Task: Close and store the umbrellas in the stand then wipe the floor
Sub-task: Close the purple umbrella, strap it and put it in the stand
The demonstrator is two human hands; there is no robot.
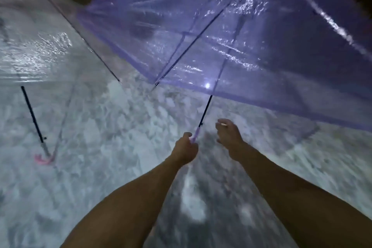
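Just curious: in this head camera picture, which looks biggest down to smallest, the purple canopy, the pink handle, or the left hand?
1. Purple canopy
2. Left hand, though nearness to the camera enlarges it
3. Pink handle

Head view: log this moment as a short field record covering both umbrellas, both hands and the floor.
purple umbrella: open, canopy wet, tilted up off the floor
purple handle: gripped by the left hand
right hand: open, beside the shaft, holding nothing
clear umbrella: open, lying on the floor at left, untouched
pink handle: resting on the floor
floor: speckled stone, blurred; wetness cannot be told
umbrella stand: not in view
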